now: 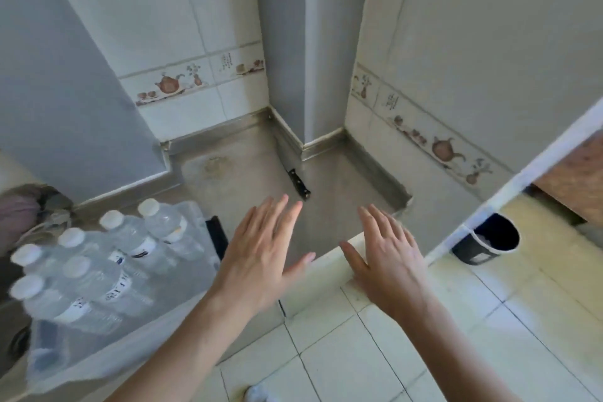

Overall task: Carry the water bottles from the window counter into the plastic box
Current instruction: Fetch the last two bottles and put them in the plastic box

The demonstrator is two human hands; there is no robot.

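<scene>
Several clear water bottles (107,264) with white caps stand upright inside a translucent plastic box (137,336) at the lower left. My left hand (261,251) hovers open with fingers spread, just right of the box, holding nothing. My right hand (388,254) is also open and empty, fingers apart, over the white edge of the steel counter (248,170). No bottle stands on the visible part of the counter.
A black-handled knife (297,183) lies on the counter near the tiled corner pillar. A dark bin (489,238) stands on the tiled floor at right, beside a white door frame (522,173). A pale cloth bundle (23,209) sits at far left.
</scene>
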